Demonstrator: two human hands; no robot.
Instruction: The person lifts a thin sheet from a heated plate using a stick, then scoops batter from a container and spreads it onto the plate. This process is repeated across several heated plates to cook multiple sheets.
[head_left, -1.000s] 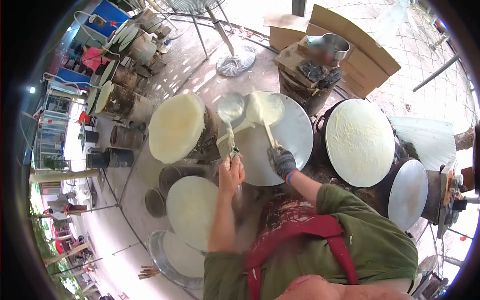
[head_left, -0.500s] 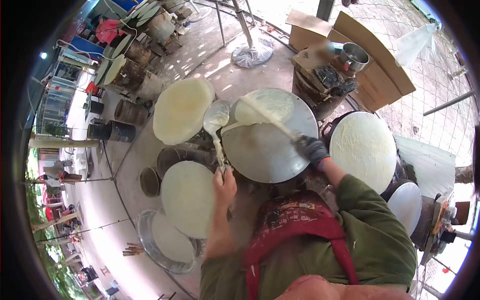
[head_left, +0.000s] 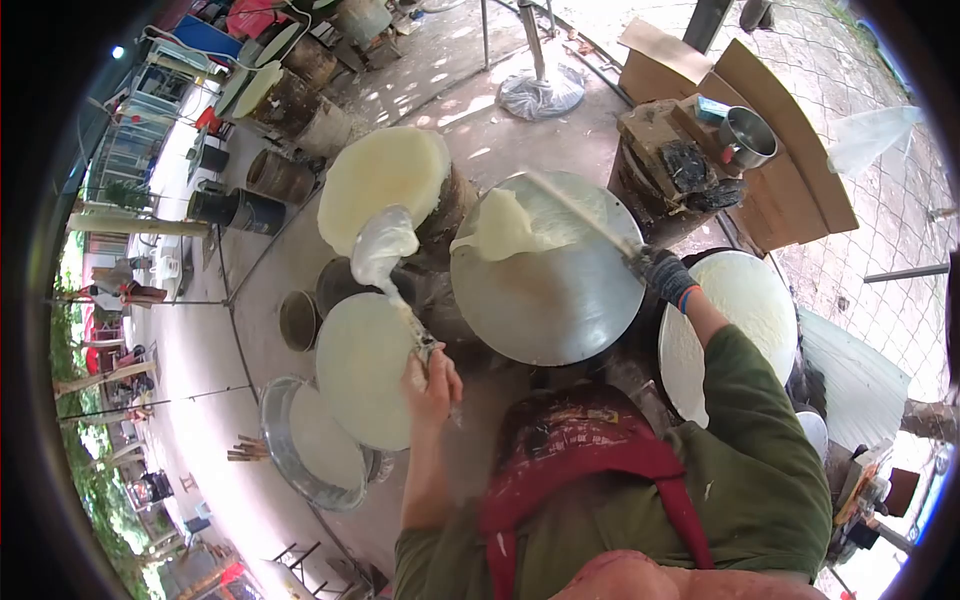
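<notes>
1. Fingers of the left hand (head_left: 432,378) wrap the ladle (head_left: 385,250) handle; its bowl hangs left of the griddle (head_left: 560,300).
2. The gloved right hand (head_left: 663,274) grips a stick (head_left: 580,215) running up-left across the griddle, nearer the batter (head_left: 505,228).

**Colours and Patterns at the Griddles**

Round griddle (head_left: 560,300): plain grey metal. Batter (head_left: 500,228): pale cream. Ladle (head_left: 383,245): whitish coating. Right hand (head_left: 665,272): dark grey glove with orange-and-blue cuff. Sleeves (head_left: 760,420): olive green. Apron (head_left: 590,450): red, smeared white.
</notes>
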